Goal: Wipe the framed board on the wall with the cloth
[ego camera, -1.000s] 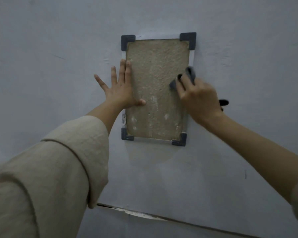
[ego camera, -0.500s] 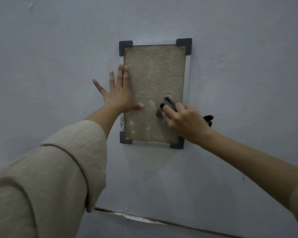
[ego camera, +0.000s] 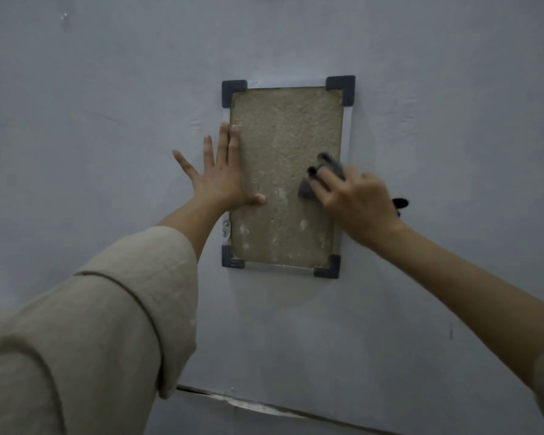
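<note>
The framed board (ego camera: 283,136) hangs on the wall, a tan rough panel with a pale rim and dark grey corner caps. My left hand (ego camera: 220,177) lies flat with spread fingers on the board's left edge, thumb on the panel. My right hand (ego camera: 355,199) holds a dark grey cloth (ego camera: 325,171) bunched under its fingers and presses it on the panel's right side at mid height. A dark end of the cloth sticks out behind the hand. Pale smudges mark the panel's lower half.
The pale grey wall (ego camera: 107,152) surrounds the board. A small metal hanger (ego camera: 226,229) sits on the frame's left rim. A cracked seam (ego camera: 248,403) runs along the wall low down. My beige sleeve (ego camera: 91,340) fills the lower left.
My right hand with the cloth went down the panel's right side, then came back up to mid height. My left hand stayed pressed on the left edge.
</note>
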Demonstrator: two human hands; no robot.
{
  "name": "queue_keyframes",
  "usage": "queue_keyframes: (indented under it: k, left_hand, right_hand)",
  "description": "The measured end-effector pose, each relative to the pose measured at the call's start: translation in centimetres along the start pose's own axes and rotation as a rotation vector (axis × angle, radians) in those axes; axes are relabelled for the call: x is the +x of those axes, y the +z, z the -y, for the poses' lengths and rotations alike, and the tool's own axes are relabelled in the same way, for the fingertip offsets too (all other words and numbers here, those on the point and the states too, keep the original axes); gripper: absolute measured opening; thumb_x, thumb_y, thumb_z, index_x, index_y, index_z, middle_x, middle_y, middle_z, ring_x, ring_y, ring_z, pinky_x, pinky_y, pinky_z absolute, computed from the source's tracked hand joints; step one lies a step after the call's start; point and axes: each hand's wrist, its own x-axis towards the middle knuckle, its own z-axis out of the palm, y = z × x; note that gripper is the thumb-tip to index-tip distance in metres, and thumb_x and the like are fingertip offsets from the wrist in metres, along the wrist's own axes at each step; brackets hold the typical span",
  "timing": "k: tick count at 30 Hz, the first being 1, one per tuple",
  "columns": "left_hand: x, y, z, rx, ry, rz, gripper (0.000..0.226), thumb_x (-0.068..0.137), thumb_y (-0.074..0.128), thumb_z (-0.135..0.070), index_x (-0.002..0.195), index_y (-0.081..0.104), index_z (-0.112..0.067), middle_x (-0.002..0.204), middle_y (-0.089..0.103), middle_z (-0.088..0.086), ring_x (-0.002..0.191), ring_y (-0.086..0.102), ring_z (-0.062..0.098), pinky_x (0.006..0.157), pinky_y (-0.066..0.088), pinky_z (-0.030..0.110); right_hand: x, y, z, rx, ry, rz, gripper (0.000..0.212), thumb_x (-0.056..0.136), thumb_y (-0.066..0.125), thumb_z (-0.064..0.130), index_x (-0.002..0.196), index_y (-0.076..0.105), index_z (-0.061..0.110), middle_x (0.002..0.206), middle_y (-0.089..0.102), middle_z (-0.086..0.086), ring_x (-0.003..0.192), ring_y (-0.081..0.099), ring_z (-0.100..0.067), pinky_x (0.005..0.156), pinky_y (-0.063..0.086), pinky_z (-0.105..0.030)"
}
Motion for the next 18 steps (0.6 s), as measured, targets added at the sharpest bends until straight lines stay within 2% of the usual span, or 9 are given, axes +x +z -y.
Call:
queue_keyframes:
  k: [3,5,9,15,18]
  left_hand:
    - [-0.1,-0.1,-0.1,-0.003,0.0,0.003,0.127,0.067,0.059,-0.072,0.139,-0.032,-0.02,0.15,-0.035,-0.004,0.141,-0.024,0.026,0.098,-0.016,0.071]
    - [0.0,-0.1,-0.1,-0.004,0.0,0.003,0.128,0.067,0.059,-0.072,0.139,-0.032,-0.02,0.15,-0.035,-0.003,0.141,-0.024,0.026,0.098,-0.015,0.072]
    - [0.0,0.0,-0.1,-0.001,0.002,-0.003,0.127,0.067,0.059,-0.072,0.14,-0.032,-0.02,0.15,-0.034,-0.003,0.141,-0.024,0.026,0.098,-0.015,0.072]
    - [-0.1,-0.1,0.0,0.001,-0.005,0.006,0.127,0.067,0.058,-0.072,0.14,-0.032,-0.02,0.15,-0.034,-0.003,0.141,-0.024,0.026,0.098,-0.015,0.072]
    - [-0.1,-0.2,-0.2,0.01,-0.003,0.001,0.127,0.067,0.058,-0.072,0.141,-0.031,-0.02,0.151,-0.034,-0.003,0.141,-0.023,0.026,0.098,-0.014,0.072]
  right_hand:
    - [0.9,-0.3,-1.8,-0.04,0.157,-0.004,0.042,0.082,0.038,0.008,0.098,0.074,0.02,0.092,0.071,0.002,0.052,0.057,-0.018,0.04,0.036,-0.018]
    - [-0.4,-0.4,-0.3,-0.04,0.085,-0.025,0.042,0.082,0.037,0.005,0.093,0.075,0.018,0.088,0.07,0.002,0.051,0.055,-0.017,0.04,0.034,-0.019]
    - [-3.4,-0.7,1.9,0.025,-0.125,0.045,0.045,0.088,0.032,-0.001,0.087,0.073,0.016,0.083,0.067,0.001,0.052,0.053,-0.018,0.043,0.025,-0.022]
    - [-0.7,-0.4,-2.0,-0.063,0.121,0.031,0.036,0.083,0.044,0.007,0.101,0.073,0.02,0.088,0.069,0.003,0.053,0.055,-0.018,0.041,0.032,-0.018]
    - [-3.0,-0.4,-0.1,-0.053,0.001,0.021,0.039,0.083,0.04,0.003,0.097,0.074,0.016,0.085,0.068,0.001,0.052,0.053,-0.017,0.041,0.032,-0.02]
